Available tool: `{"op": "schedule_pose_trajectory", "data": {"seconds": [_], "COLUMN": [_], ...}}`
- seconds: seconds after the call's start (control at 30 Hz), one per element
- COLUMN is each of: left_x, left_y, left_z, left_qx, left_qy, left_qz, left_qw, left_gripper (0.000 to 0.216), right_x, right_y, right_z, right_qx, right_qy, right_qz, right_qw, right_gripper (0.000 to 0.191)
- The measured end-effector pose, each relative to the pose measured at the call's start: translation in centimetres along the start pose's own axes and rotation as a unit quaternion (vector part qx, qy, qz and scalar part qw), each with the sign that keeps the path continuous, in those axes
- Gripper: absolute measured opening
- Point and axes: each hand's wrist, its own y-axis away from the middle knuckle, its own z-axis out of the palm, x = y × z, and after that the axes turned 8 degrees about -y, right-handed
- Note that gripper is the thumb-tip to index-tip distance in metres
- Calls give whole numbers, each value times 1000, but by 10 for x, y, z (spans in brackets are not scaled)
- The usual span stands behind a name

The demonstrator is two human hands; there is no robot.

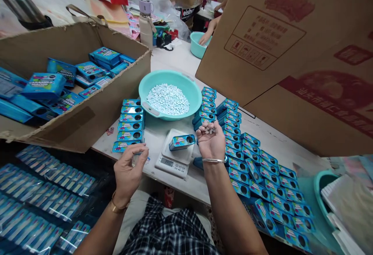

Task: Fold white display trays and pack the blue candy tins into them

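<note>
My right hand [211, 144] is turned palm up, fingers curled around several small white candies [209, 130]. It is just right of a digital scale [175, 158]. One blue candy box [182, 142] stands on the scale's platform, with a dark round opening in its top. My left hand [130, 169] is curled, thumb and fingertips close together, in front of a row of blue boxes [130, 126]. A small clear-looking thing seems to be between its fingers, too faint to name. Behind the scale, a turquoise basin [141, 88] holds a layer of white candies [167, 98].
Rows of blue boxes [256, 165] cover the table's right side. A cardboard carton [96, 103] with loose blue boxes stands left; a tall carton [262, 33] rises right. Packed boxes [37, 200] lie lower left. Behind, another person's hand [206, 37] reaches into a small basin [196, 49].
</note>
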Motion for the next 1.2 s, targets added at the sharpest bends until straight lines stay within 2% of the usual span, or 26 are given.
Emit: {"op": "schedule_pose_trajectory", "data": {"seconds": [0.27,0.57,0.73,0.9,1.03,1.13,1.2], "left_x": [1,-2,-3,-5,-3,-1,-1], "left_y": [8,11,12,13,15,15,15], "left_z": [4,8,11,15,15,12,10], "left_qx": [-25,-52,-62,-71,-78,-72,-62], "left_qy": [12,10,2,-1,1,1,4], "left_qz": [8,-9,-12,-7,-9,-16,-19], "left_qw": [1000,999,998,997,997,997,998], "left_gripper": [7,7,8,8,8,8,9], "right_x": [8,19,23,25,17,-1,-16], "right_y": [2,8,8,8,4,1,0], "right_z": [-4,-4,-5,-5,-5,-6,-8], "right_qx": [-3,-25,-53,-49,-35,-15,-15], "right_qy": [14,59,79,81,48,11,-9], "right_qz": [-9,-89,-114,-116,-74,-39,-42], "right_qw": [1000,994,989,989,995,999,999], "right_gripper": [36,24,18,14,12,14,14]}}
